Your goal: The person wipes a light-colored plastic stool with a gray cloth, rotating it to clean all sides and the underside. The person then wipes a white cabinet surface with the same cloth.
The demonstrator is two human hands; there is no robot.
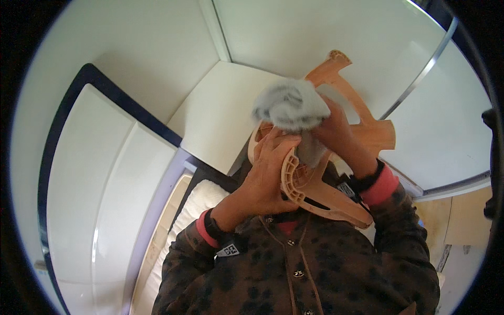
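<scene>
In front of my chest is a tan plastic stool [338, 201], turned on its side with several legs pointing outward. My left hand [265, 173] grips the stool near its ribbed edge, fingers spread over the surface. My right hand [334, 126] holds a bunched grey cloth [291, 104] against the stool. Part of the cloth hangs down behind my left fingers. The cloth and both hands hide much of the stool's middle, and the cloth looks blurred.
A white surface [216, 114] lies beyond the stool, between white panels. At left stands a white panel with a dark frame [114, 94]. White fleecy fabric [201, 201] lies beside my left forearm. A metal-edged glossy panel [445, 134] rises at right.
</scene>
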